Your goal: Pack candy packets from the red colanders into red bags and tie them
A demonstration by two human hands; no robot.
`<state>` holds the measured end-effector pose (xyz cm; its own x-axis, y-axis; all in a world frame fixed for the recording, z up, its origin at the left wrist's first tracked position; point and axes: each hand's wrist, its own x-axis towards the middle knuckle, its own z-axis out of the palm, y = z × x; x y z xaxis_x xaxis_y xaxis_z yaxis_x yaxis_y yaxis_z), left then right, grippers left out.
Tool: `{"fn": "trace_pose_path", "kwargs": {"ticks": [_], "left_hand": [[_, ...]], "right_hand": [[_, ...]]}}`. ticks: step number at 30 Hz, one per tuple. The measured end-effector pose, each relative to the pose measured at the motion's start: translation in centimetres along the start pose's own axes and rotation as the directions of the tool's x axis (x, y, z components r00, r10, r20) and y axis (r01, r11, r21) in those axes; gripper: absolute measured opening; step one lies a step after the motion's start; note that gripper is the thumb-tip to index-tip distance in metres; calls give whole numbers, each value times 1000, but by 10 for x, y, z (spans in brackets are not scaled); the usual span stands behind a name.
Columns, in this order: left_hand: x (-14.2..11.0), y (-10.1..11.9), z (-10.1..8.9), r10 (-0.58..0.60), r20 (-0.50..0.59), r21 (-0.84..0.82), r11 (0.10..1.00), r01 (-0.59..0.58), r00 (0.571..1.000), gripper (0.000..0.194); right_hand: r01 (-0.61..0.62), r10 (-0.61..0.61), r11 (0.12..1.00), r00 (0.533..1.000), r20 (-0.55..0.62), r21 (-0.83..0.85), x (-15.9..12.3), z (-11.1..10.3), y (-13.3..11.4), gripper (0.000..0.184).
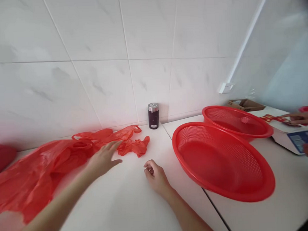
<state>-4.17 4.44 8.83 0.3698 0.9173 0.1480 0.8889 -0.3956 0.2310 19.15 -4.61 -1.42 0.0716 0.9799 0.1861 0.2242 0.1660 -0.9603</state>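
Red plastic bag (43, 166) spread on the white counter (127, 206).
Left hand (103, 159), fingers spread, rests on its edge; right hand (155, 175) lies loosely curled, empty, beside a red basket (223, 160).

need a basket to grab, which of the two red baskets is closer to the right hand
The front red basket, the tilted one overlapping the white counter's seam, lies closer to the right hand. The rear red basket sits behind it, nearer the wall.

A white bench (138, 206) is seen bearing red plastic bags (43, 169) at the left of the frame, a dark jar (153, 116) at the wall, two red baskets (223, 161) at the right, and a white scale (294, 139) at the right edge.
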Motion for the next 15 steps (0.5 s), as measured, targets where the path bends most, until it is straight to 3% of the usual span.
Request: {"fn": "trace_pose_path", "kwargs": {"ticks": [3,6,9,10,12,14,15], "left_hand": [[42,44,38,19,-82,-122,992,-29,996,48],[44,64,48,-36,-81,-306,952,10,996,17],[19,75,38,-39,77,-550,832,75,996,35],[10,77,34,-14,147,-625,773,104,989,42],[-6,80,26,57,278,-737,653,174,959,48],[-16,76,20,103,372,-785,565,254,922,45],[-20,72,18,104,405,-793,534,293,908,43]], "right_hand": [[9,-8,1000,997,-80,10,5,-9,2,11],[-2,9,999,979,-202,34,12,-20,2,14],[-32,56,996,958,-281,87,17,-25,-3,33],[-51,87,988,963,-256,145,17,-25,-7,40],[-104,140,935,986,-85,339,16,-25,-14,47],[-162,128,840,987,100,517,14,-25,-21,41],[-171,111,804,984,139,569,13,-26,-24,37]]}}
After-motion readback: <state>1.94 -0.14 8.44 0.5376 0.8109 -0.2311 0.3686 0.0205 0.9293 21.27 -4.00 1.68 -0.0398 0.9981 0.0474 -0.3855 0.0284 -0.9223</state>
